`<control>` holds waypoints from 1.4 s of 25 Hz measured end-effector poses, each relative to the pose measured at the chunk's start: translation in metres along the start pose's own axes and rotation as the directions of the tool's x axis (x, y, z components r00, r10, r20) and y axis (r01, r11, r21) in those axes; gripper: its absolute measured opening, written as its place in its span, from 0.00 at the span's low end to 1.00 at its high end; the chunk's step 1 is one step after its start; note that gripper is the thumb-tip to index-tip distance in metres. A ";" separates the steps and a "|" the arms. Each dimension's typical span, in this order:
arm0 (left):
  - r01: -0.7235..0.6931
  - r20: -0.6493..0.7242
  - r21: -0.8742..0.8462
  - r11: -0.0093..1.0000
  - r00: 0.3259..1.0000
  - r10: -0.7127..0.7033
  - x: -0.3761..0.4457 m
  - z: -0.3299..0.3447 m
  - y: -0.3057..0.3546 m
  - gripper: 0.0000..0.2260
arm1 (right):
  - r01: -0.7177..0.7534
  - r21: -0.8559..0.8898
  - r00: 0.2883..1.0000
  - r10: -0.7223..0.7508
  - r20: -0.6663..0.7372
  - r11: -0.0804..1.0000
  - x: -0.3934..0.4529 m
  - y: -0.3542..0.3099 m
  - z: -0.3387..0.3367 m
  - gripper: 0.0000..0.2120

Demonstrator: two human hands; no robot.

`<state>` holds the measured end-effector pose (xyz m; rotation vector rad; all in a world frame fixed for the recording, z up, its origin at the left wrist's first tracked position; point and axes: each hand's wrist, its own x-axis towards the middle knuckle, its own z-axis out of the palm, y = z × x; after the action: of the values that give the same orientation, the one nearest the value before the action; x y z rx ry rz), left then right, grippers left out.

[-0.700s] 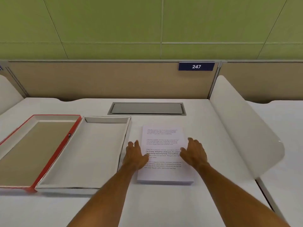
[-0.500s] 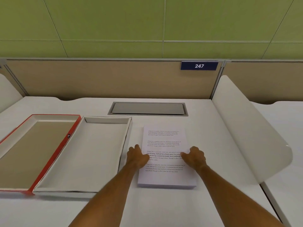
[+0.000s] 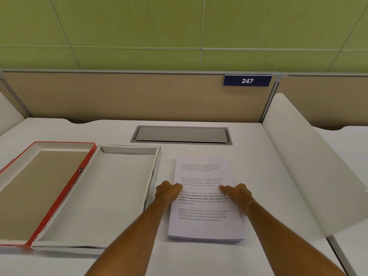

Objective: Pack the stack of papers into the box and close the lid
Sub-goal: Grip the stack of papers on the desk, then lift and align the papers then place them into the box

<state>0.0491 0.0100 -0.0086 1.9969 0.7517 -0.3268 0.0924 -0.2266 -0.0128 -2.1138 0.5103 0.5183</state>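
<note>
My left hand (image 3: 168, 192) and right hand (image 3: 237, 193) are curled at the two long edges of the stack of papers (image 3: 205, 198), thumbs on the top sheet, fingers tucked down the sides where I can't see them; I judge both have hold of it, though it looks flat on the white desk (image 3: 258, 148). To do this well I should get my fingers right under the bottom sheet, squeeze evenly and lift level so nothing fans out. The stack lies just right of the open white box tray (image 3: 103, 196), with the red-edged lid (image 3: 39, 188) touching the tray's far side. Its long axis runs away from me, text upright toward me, nearly parallel to the tray, so it needs only a sideways carry.
</note>
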 end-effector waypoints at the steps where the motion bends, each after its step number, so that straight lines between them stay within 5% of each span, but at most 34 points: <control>1: 0.006 0.009 -0.020 1.000 1.000 -0.006 0.001 -0.001 0.001 0.15 | 0.010 -0.029 1.000 -0.010 -0.005 1.000 0.001 -0.001 0.000 0.30; 4: -0.009 -0.014 -0.017 1.000 1.000 0.008 0.005 -0.001 0.002 0.10 | 0.040 -0.058 0.999 -0.041 -0.021 0.998 0.006 -0.003 -0.001 0.26; 13: -0.008 0.028 -0.171 0.985 1.000 0.013 0.017 -0.009 -0.001 0.06 | -0.049 0.342 0.994 0.012 0.108 0.939 0.009 0.001 -0.012 0.09; 20: 0.048 0.097 -0.219 0.975 0.995 -0.027 0.030 -0.014 -0.006 0.09 | -0.085 0.305 0.986 0.036 0.165 0.949 0.014 0.000 -0.018 0.05; 27: -0.160 0.033 -0.308 0.938 0.983 0.179 0.012 -0.032 0.019 0.03 | 0.158 0.315 0.978 -0.193 0.081 0.936 0.001 -0.017 -0.032 0.05; 35: -0.527 -0.181 -0.208 0.824 0.849 0.497 -0.026 -0.065 0.046 0.07 | 0.530 0.374 0.832 -0.553 -0.054 0.761 -0.035 -0.037 -0.068 0.07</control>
<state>0.0529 0.0381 0.0701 1.8970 0.2784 0.2032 0.0953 -0.2573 0.0661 -1.7505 -0.0598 0.1265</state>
